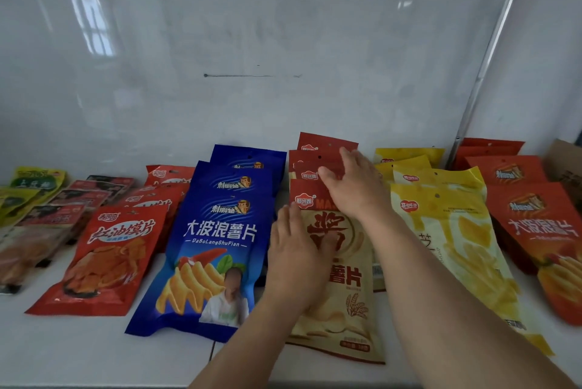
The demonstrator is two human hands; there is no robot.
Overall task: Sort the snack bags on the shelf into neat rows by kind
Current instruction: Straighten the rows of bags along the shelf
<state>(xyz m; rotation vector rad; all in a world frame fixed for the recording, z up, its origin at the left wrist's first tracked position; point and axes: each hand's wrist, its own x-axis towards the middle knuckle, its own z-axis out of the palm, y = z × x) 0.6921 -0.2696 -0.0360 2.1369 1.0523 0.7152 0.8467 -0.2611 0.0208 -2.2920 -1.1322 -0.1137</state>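
Your left hand lies flat, fingers together, on the front beige chip bag. Its long axis runs twelve to six. Your right hand, fingers loosely spread and gripping nothing, presses the red-topped bags behind at twelve.

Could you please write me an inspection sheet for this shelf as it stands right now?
Surface: white shelf board, bare along the front edge.
Job's things: overlapping rows, left to right: green-yellow bags, dark-and-red bags, red bags with white script, glossy blue crisp bags, cream bags with red tops, yellow bags, orange-red crisp bags.
Clutter: brown cardboard box at far right, partly cut off.
Hands: left hand flat on the front cream bag; right hand flat on the red tops behind; neither grips anything.
Cables: nothing seen.
Surroundings: glossy white back wall bearing a dark streak; metal upright on the right.
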